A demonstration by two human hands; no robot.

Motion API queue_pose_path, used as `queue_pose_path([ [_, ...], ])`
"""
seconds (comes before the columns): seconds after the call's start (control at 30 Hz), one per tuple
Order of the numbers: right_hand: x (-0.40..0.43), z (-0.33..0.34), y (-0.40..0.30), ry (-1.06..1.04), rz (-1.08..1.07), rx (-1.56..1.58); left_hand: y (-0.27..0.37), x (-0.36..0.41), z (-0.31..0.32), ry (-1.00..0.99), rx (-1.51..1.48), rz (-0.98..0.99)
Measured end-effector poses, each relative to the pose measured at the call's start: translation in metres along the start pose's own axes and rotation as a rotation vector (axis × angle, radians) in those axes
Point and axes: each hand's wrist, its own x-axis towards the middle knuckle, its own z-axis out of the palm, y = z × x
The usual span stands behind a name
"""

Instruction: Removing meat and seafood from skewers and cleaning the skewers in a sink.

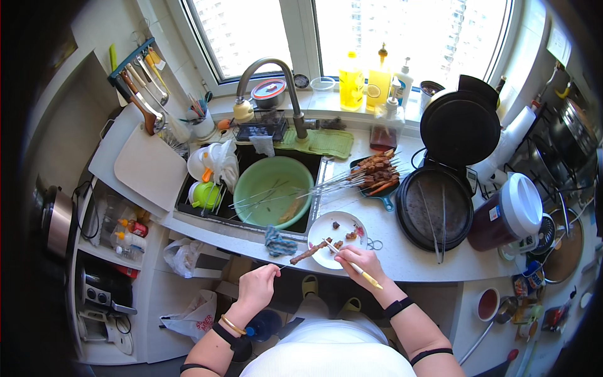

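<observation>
A metal skewer's end is pinched in my left hand (257,288), low in front of the counter edge. Along that skewer sits a row of browned meat (308,253), its tip reaching over the plate's left side. My right hand (362,266) grips yellow-handled chopsticks (365,275), whose tips meet the meat near the skewer's far end. Beneath them is a white plate (324,225) with a flower print, carrying a few loose meat pieces (351,235). Many meat skewers (377,170) lie piled on a teal pan (387,201) behind the plate.
Left of the plate are a crumpled blue cloth (280,241) and a sink with a green basin (245,207) holding water and bare skewers. To the right, an electric griddle (433,207) stands with its lid raised, tongs (442,221) on it. A lidded pitcher (506,214) stands beside it.
</observation>
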Motion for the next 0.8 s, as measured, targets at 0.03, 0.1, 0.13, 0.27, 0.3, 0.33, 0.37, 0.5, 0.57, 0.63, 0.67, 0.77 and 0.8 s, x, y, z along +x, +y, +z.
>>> queue_pose_path([
  [0.03,0.001,0.002,-0.001,-0.001,-0.001,0.002,0.0,-0.001,-0.001,0.001,0.001,-0.002],
  [0.1,0.003,0.004,-0.002,-0.008,0.028,0.002,0.0,-0.003,-0.004,-0.004,0.022,-0.016],
  [0.13,0.004,0.006,-0.002,-0.009,0.028,0.004,0.0,-0.003,-0.005,-0.004,0.022,-0.017],
  [0.27,0.005,0.014,0.002,0.006,0.008,0.022,-0.005,-0.007,-0.009,-0.019,0.024,-0.045],
  [0.3,0.005,0.016,0.003,0.003,0.004,0.026,-0.007,-0.007,-0.01,-0.04,0.033,-0.052],
  [0.33,0.005,0.017,0.004,0.002,0.004,0.025,-0.008,-0.008,-0.01,-0.039,0.032,-0.053],
  [0.37,0.005,0.018,0.005,-0.001,0.008,0.028,-0.009,-0.007,-0.011,-0.062,0.012,-0.074],
  [0.5,0.001,0.006,0.018,0.043,0.117,-0.012,-0.021,-0.014,-0.024,-0.151,-0.058,-0.231],
  [0.57,0.009,0.0,0.022,0.001,0.122,0.046,-0.028,-0.016,-0.028,-0.163,-0.091,-0.226],
  [0.63,0.012,0.001,0.028,0.005,0.152,0.054,-0.027,-0.009,-0.033,-0.17,-0.114,-0.204],
  [0.67,0.011,0.0,0.034,0.007,0.147,0.048,-0.022,-0.008,-0.038,-0.184,-0.095,-0.215],
  [0.77,0.0,-0.003,0.048,0.032,0.244,0.057,-0.023,-0.007,-0.048,-0.173,-0.001,-0.187],
  [0.8,0.001,-0.006,0.047,0.059,0.321,0.141,-0.024,-0.006,-0.05,-0.185,0.003,-0.212],
])
